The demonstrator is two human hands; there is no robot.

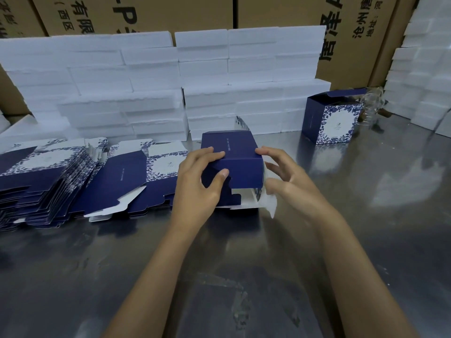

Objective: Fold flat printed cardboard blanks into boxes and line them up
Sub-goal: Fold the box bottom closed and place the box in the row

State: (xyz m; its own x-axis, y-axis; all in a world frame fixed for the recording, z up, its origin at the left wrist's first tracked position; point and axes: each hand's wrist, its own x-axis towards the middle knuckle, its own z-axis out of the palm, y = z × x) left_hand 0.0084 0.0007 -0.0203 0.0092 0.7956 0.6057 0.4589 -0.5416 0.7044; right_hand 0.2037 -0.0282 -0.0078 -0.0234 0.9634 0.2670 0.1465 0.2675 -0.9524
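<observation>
Half-folded navy box, floral flaps

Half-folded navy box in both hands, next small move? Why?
Probably fold the loose white flap on the near right in under the navy printed cardboard box. The left hand grips the box's near-left corner, thumb on the front panel; the right hand touches its right end, fingers curled by that flap. The near end looks unclosed, unlike the finished upright box standing on the steel table.

Table — brushed metal, glossy, scuffed, blanks left of it matt printed card, white foam blocks behind — rough-edged, brown corrugated cartons beyond.
</observation>
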